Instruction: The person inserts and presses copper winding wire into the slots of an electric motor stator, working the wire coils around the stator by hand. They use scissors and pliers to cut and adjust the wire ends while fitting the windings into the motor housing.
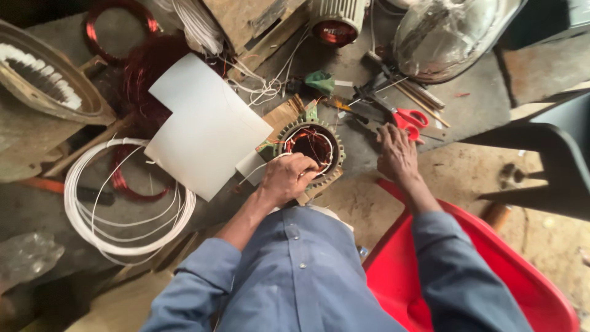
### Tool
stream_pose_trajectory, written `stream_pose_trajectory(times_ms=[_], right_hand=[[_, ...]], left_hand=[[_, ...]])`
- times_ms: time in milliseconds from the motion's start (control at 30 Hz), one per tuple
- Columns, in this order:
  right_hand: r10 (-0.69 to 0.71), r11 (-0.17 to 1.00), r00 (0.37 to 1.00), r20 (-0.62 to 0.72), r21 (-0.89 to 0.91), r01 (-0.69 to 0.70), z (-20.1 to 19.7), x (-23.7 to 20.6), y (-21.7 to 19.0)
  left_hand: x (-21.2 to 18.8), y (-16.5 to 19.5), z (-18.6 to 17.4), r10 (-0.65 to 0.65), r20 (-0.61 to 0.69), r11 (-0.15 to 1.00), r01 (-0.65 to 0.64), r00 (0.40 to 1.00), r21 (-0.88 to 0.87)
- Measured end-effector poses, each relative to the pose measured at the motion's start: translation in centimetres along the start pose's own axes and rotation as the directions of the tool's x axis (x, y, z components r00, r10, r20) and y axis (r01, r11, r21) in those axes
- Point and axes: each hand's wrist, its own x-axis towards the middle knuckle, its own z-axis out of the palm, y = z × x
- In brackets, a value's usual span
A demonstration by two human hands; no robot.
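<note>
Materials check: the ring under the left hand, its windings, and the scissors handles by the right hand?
Ring: likely steel, dull grey, toothed rim. Windings: probably enamelled copper, glossy reddish strands. Scissors handles: plastic by the look, bright red and smooth. Left hand rests on the ring; right hand touches the scissors.

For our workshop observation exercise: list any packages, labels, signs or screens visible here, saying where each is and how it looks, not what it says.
No labels, signs or screens show.
Clear plastic bag: lower left edge, crumpled, see-through; contents cannot be told.
Clear plastic wrap: top right, covering a rounded metal object, glossy.
White sheets: blank, beside the stator under the left hand; not packaging.
</note>
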Motion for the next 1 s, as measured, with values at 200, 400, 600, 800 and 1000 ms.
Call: stream_pose_trajectory(times_ms=[200,400,600,800,1000], right_hand=[[0.043,0.960,0.988,0.145,-0.279,-0.001,2.5,1.7,1.5],[0.038,0.993,0.995,0.090,0.111,-0.048,2.8,0.8,3.5],[0.289,0.308,0.847,0.447,0.794,-0.524,3.1,-8.1,2.6],[0.295,0.246,0.768,0.569,0.731,-0.636,3.5,-18.3,-4.9],[0.316,0.924,0.935,-0.160,0.274,-0.265,1.2,-18.2,-11.1]], left_hand=[[0.8,-1.6,0.3,-0.166,0.259,0.980,0.130,0.951,0.153],[4.0,-2.1,0.0,-0.519,0.535,0.855,0.419,0.667,0.307],[4.3,-2.7,0.7,-0.570,0.545,0.799,0.569,0.615,0.194],[3.1,-4.1,1.3,-0.467,0.557,0.832,0.554,0.687,0.014],[2.4,-4.2,1.5,-0.395,0.559,0.869,0.494,0.729,-0.031]])
